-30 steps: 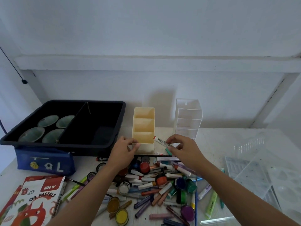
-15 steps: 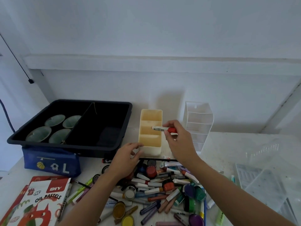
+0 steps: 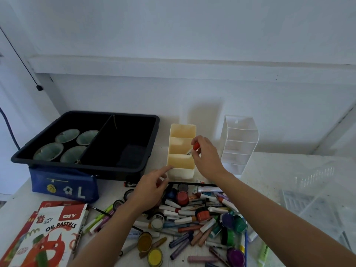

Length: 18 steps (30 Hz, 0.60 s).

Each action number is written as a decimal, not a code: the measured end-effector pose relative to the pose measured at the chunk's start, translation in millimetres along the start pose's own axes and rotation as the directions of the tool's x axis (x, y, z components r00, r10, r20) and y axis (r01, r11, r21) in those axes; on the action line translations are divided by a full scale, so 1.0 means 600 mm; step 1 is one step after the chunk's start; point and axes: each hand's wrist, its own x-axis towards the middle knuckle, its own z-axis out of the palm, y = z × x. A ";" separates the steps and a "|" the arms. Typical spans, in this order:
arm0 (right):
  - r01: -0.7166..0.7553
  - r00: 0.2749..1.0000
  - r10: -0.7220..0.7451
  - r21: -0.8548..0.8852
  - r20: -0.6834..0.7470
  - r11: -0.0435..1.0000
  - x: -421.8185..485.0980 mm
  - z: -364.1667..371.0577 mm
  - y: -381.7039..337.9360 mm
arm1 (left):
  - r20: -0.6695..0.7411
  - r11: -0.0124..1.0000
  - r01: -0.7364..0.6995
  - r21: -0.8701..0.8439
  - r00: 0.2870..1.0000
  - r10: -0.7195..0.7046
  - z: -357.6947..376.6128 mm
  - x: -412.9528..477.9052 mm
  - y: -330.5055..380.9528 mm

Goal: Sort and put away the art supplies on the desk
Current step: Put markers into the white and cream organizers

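Observation:
A cream three-compartment organizer (image 3: 181,170) stands upright at the desk's middle back. My right hand (image 3: 207,157) pinches a white marker with a red cap (image 3: 194,148) by its cap end, the marker's other end dipping into the organizer's middle compartment. My left hand (image 3: 149,189) hovers at the organizer's lower left corner with its index finger stretched toward it and nothing in it. A pile of markers, pastels and paint pots (image 3: 192,224) lies in front of the organizer.
A black divided tub (image 3: 152,120) with several green dishes sits at back left on a blue pencil case (image 3: 65,185). An oil pastels box (image 3: 48,234) lies front left. A clear tiered organizer (image 3: 238,143) stands right of the cream one; clear plastic trays (image 3: 308,205) lie at right.
My right hand lifted the marker from the pile up over the cream organizer and tipped it down into the middle compartment. My left hand let go of the organizer's corner and drew slightly back.

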 end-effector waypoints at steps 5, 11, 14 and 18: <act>0.027 1.000 -0.027 -0.008 0.013 1.000 -0.001 0.000 0.007 | 0.040 1.000 -0.007 -0.013 0.999 0.008 0.002 -0.010 0.000; 0.069 0.997 -0.068 -0.007 0.032 0.998 -0.025 -0.001 0.020 | -0.018 0.998 -0.006 -0.061 1.000 0.005 -0.001 -0.032 -0.004; 0.100 0.994 -0.100 0.013 0.047 0.995 -0.053 -0.012 0.028 | -0.034 0.999 -0.027 -0.036 0.999 0.026 -0.003 -0.045 -0.006; 0.105 0.994 -0.105 -0.009 0.019 0.994 -0.100 -0.029 0.047 | -0.048 0.997 -0.072 -0.017 0.996 0.071 -0.003 -0.053 -0.001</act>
